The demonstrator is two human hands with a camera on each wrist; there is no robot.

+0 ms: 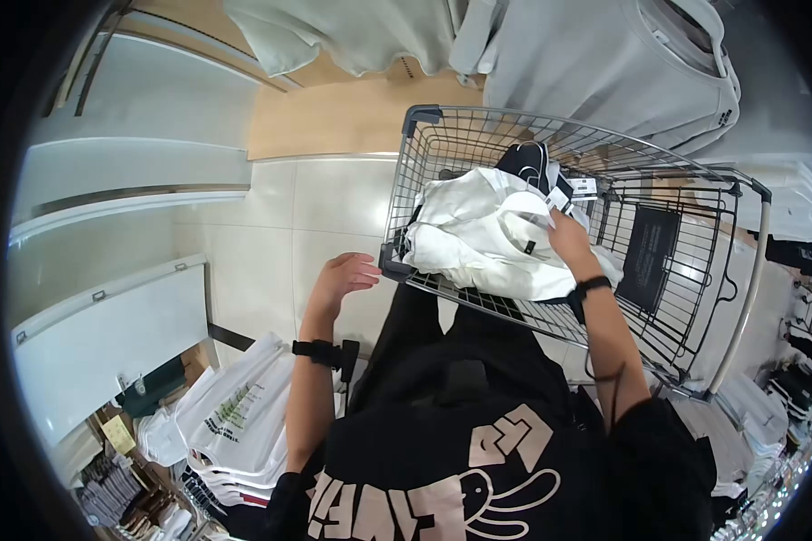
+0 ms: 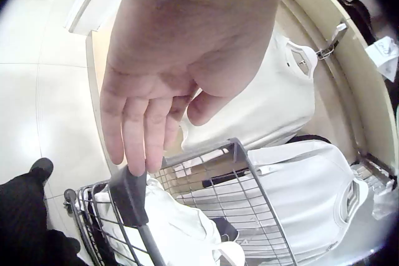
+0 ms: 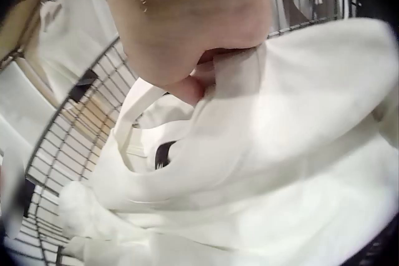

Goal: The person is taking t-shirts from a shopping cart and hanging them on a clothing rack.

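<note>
A white shirt (image 1: 465,230) with a round collar and a dark neck label lies bunched in a wire shopping cart (image 1: 397,212). My right hand (image 1: 570,243) pinches the shirt's fabric at the collar; in the right wrist view the thumb of that hand (image 3: 187,60) presses on the collar band, its other fingers hidden. Beside the cart's near left corner is my left hand (image 1: 341,275), holding nothing. Its fingers are extended in the left wrist view, where the hand (image 2: 168,85) overlaps the dark plastic corner piece (image 2: 129,194).
Dark clothing (image 1: 521,160) and white paper tags (image 1: 584,187) lie in the cart behind the shirt. Light grey shirts (image 1: 586,72) hang beyond the cart. White shirts with a green print (image 1: 235,410) hang at lower left, near a white panel (image 1: 108,343).
</note>
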